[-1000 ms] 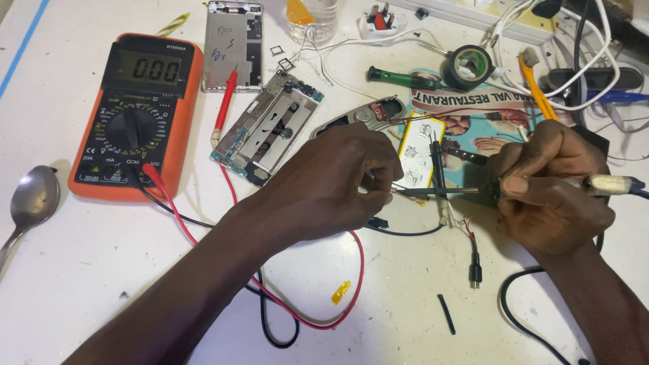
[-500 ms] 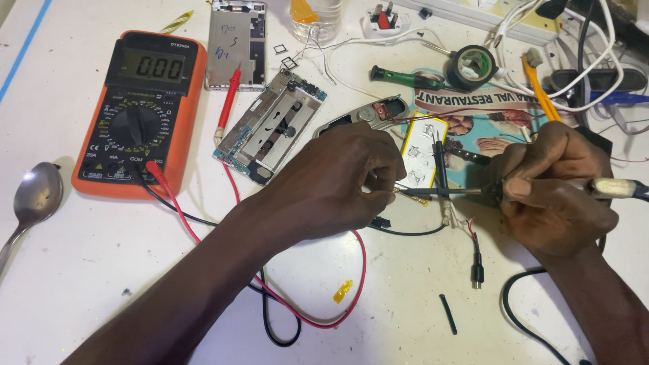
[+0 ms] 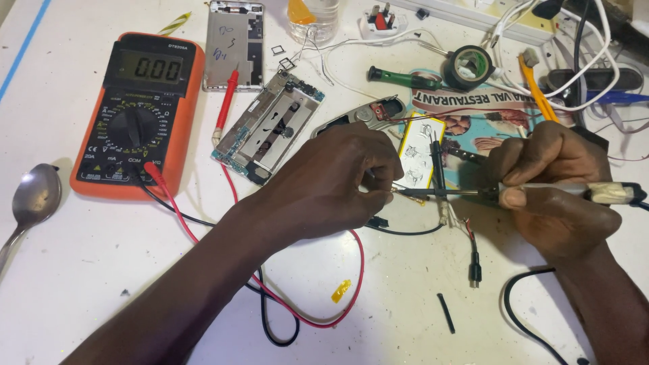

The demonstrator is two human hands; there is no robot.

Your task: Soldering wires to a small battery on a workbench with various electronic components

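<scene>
The soldering iron is lying level across the right hand, at about three o'clock on the white table, its thin dark tip pointing toward nine o'clock and its taped handle end sticking out past the hand toward the table's edge. The fingers of that hand are curling tight around the shaft, with the thumb pressing along it. The left hand is sitting near the centre, its fingertips pressed together and pinching a small wire end, which is meeting the iron's tip just at three o'clock of the knuckles. Whether the tip is actually touching the wire I cannot tell.

Just beyond the meeting point, toward one o'clock, a flat white battery with a yellow edge is lying on a printed paper leaflet. At ten o'clock an orange multimeter is resting face up, its red lead and black lead trailing under the left forearm and looping toward six o'clock. An opened phone frame is lying between the meter and the left hand, and a second silver phone back is sitting at twelve o'clock. A roll of black tape and a green-handled screwdriver are lying at one o'clock. A metal spoon is resting at nine o'clock.
</scene>
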